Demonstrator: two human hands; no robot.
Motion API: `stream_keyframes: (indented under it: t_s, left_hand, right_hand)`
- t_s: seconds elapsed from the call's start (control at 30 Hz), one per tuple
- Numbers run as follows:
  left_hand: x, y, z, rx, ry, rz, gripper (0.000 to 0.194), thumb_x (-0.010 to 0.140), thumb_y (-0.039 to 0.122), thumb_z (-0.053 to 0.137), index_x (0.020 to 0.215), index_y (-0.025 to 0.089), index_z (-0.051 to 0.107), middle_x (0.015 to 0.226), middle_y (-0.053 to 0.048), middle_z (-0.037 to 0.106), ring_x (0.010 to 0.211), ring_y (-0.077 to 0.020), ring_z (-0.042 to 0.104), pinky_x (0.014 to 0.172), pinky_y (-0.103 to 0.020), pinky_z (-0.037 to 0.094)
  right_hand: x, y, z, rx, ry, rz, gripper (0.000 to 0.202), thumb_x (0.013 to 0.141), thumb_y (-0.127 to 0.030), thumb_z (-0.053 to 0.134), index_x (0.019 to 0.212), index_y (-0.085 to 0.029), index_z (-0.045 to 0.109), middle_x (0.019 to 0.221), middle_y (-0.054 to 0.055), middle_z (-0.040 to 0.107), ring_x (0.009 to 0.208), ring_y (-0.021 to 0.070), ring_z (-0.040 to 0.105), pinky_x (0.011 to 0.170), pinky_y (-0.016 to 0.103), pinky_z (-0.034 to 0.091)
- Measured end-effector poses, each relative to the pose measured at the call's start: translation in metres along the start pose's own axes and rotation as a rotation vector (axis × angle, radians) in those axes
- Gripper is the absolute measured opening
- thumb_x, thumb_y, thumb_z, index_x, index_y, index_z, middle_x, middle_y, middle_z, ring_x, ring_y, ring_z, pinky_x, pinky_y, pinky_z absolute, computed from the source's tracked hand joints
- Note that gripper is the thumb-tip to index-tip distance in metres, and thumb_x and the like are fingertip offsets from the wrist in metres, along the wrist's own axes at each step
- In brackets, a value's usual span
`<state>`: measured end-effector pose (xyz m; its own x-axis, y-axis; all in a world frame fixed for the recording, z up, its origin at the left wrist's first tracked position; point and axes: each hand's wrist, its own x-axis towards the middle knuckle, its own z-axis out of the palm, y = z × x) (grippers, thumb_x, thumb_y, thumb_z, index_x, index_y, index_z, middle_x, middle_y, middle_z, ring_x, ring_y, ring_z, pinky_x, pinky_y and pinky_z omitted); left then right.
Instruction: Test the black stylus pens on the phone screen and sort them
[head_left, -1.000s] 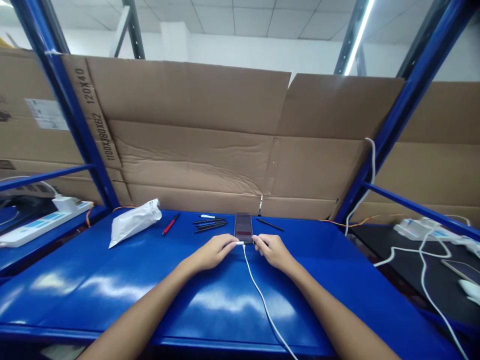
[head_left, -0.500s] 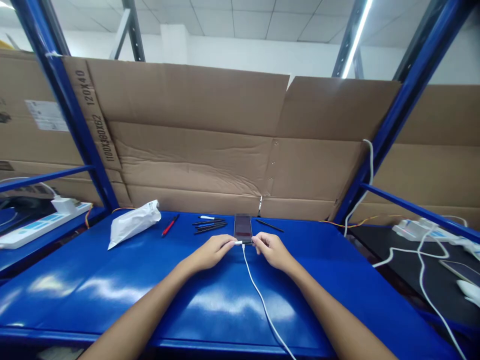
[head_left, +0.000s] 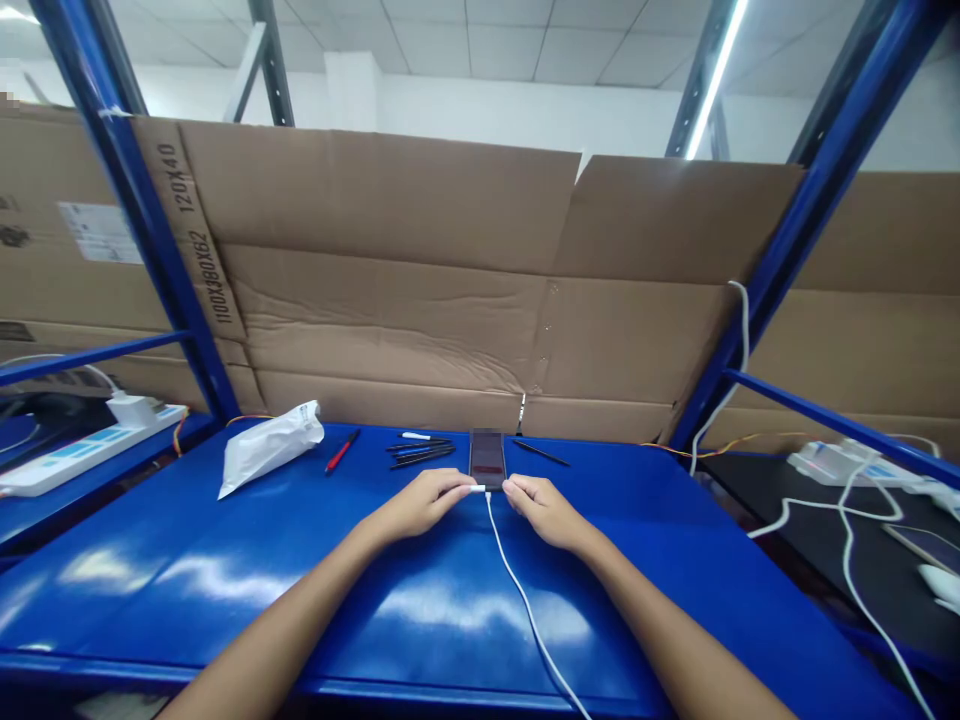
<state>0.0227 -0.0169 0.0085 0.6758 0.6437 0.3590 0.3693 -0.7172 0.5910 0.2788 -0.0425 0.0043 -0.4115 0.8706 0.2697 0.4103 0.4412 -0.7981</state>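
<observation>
My left hand (head_left: 421,503) pinches the white end of a thin white-and-black pen (head_left: 478,488), held level just in front of a phone (head_left: 487,460). From the other side my right hand (head_left: 541,508) has its fingertips closed at the pen's dark end, which they largely cover. The phone lies upright to my view on the blue table, its screen dark. A white cable (head_left: 517,585) runs from the phone's near edge toward me. Left of the phone lie several dark pens (head_left: 420,453) and a white pen (head_left: 415,435); one black pen (head_left: 541,453) is to its right.
A white plastic packet (head_left: 270,448) and a red pen (head_left: 342,452) lie on the left of the blue table (head_left: 225,600). Cardboard (head_left: 390,340) walls off the back. White power strips (head_left: 90,447) and cables sit beyond the blue posts on both sides.
The fingers of my right hand have shifted slightly in toward the pen, and less of its dark end shows. My left hand keeps its pinch in nearly the same place.
</observation>
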Motion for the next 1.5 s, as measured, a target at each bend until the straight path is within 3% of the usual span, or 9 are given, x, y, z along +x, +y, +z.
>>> stream_keyframes:
  t_s: [0.17, 0.4, 0.5, 0.67, 0.83, 1.1, 1.23, 1.33, 1.5]
  left_hand:
    - [0.0, -0.001, 0.001, 0.106, 0.027, 0.059, 0.036, 0.108, 0.037, 0.042, 0.12, 0.02, 0.071, 0.103, -0.008, 0.07, 0.094, -0.021, 0.064, 0.087, -0.029, 0.047]
    - [0.001, 0.0, 0.001, 0.099, 0.063, 0.017, 0.036, 0.108, 0.037, 0.041, 0.113, 0.02, 0.072, 0.103, -0.006, 0.072, 0.096, -0.0211, 0.065, 0.089, -0.03, 0.047]
    - [0.001, 0.0, 0.001, 0.075, 0.069, 0.005, 0.037, 0.108, 0.039, 0.041, 0.113, 0.02, 0.072, 0.105, -0.006, 0.073, 0.097, -0.0208, 0.066, 0.089, -0.03, 0.048]
    - [0.001, 0.0, 0.004, 0.081, 0.057, 0.026, 0.038, 0.108, 0.041, 0.041, 0.117, 0.02, 0.072, 0.109, -0.007, 0.073, 0.099, -0.0215, 0.066, 0.092, -0.031, 0.048]
    - [0.002, 0.001, 0.003, 0.045, 0.082, -0.007, 0.036, 0.108, 0.04, 0.041, 0.113, 0.02, 0.071, 0.108, -0.006, 0.074, 0.099, -0.0206, 0.066, 0.091, -0.03, 0.048]
    - [0.001, 0.003, 0.005, 0.125, 0.172, 0.129, 0.034, 0.107, 0.036, 0.043, 0.119, 0.02, 0.071, 0.103, -0.009, 0.065, 0.096, -0.0211, 0.06, 0.09, -0.034, 0.05]
    - [0.006, -0.001, 0.006, -0.076, 0.351, 0.075, 0.027, 0.099, 0.039, 0.061, 0.113, 0.02, 0.072, 0.106, -0.01, 0.065, 0.096, -0.0213, 0.063, 0.088, -0.035, 0.053]
    - [0.012, -0.004, 0.01, -0.408, 0.516, -0.061, 0.045, 0.087, 0.043, 0.074, 0.123, 0.017, 0.065, 0.106, -0.01, 0.07, 0.095, -0.0226, 0.068, 0.087, -0.037, 0.056]
    - [0.017, -0.001, 0.017, -0.724, 0.462, -0.206, 0.073, 0.088, 0.049, 0.072, 0.146, 0.012, 0.048, 0.102, -0.013, 0.077, 0.091, -0.0257, 0.074, 0.083, -0.039, 0.06]
  right_hand:
    - [0.002, 0.009, 0.009, 0.135, -0.078, 0.132, 0.069, 0.098, -0.075, 0.025, 0.055, -0.022, 0.036, 0.051, -0.005, 0.033, 0.049, 0.0111, 0.028, 0.052, 0.027, 0.026]
    - [0.007, 0.007, 0.001, 0.214, 0.039, 0.123, 0.058, 0.098, -0.071, 0.037, 0.09, -0.019, 0.062, 0.069, 0.0, 0.059, 0.055, 0.0131, 0.043, 0.052, 0.025, 0.033]
    - [0.007, 0.006, -0.001, 0.125, 0.068, 0.046, 0.048, 0.095, -0.066, 0.052, 0.083, -0.02, 0.059, 0.072, -0.001, 0.059, 0.058, 0.0127, 0.045, 0.056, 0.025, 0.034]
    - [0.006, 0.006, 0.001, 0.046, 0.081, 0.085, 0.062, 0.102, -0.065, 0.033, 0.062, -0.02, 0.051, 0.055, -0.002, 0.047, 0.054, 0.0138, 0.044, 0.058, 0.027, 0.034]
    - [0.006, 0.002, -0.002, 0.056, 0.078, 0.022, 0.053, 0.096, -0.066, 0.05, 0.075, -0.019, 0.059, 0.07, 0.0, 0.059, 0.064, 0.0144, 0.05, 0.061, 0.026, 0.036]
    - [0.008, 0.011, 0.01, 0.501, -0.095, 0.29, 0.068, 0.089, -0.081, 0.045, 0.054, -0.024, 0.033, 0.042, -0.008, 0.031, 0.04, 0.0081, 0.023, 0.045, 0.025, 0.018]
    - [0.007, 0.01, 0.009, 0.61, -0.195, 0.346, 0.067, 0.089, -0.078, 0.049, 0.055, -0.022, 0.041, 0.042, -0.008, 0.032, 0.039, 0.0072, 0.025, 0.043, 0.024, 0.016]
    - [0.006, 0.006, 0.01, 0.619, -0.217, 0.338, 0.067, 0.089, -0.078, 0.05, 0.056, -0.02, 0.046, 0.044, -0.006, 0.037, 0.041, 0.0076, 0.03, 0.044, 0.023, 0.018]
    - [0.004, -0.003, 0.017, 0.557, -0.286, 0.276, 0.069, 0.093, -0.076, 0.044, 0.055, -0.018, 0.049, 0.045, -0.004, 0.042, 0.043, 0.0087, 0.035, 0.046, 0.024, 0.021]
